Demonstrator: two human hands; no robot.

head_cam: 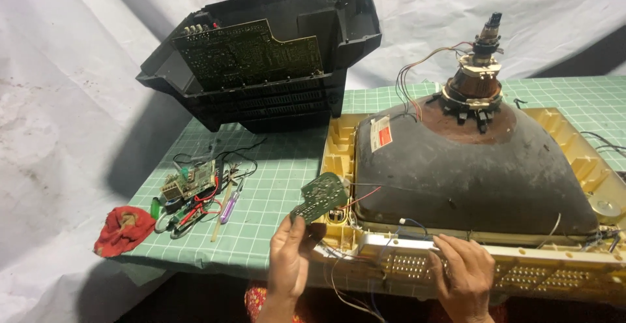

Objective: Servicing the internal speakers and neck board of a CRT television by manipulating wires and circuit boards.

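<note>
back cover behind, picture tube right

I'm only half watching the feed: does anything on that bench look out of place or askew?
Yes. The black back cover sits tilted at the table's far left corner, circuit board exposed. The small green board in the left hand hangs off the frame by thin wires. The right hand rests on the frame's front edge.

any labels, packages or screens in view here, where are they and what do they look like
Sticker: on the upper left shoulder of the dark picture tube, a small upright rectangle, white with a red block.
Screen: the tube lies face down in its cream front frame, so the glass is hidden.
No packages or signs show.
</note>
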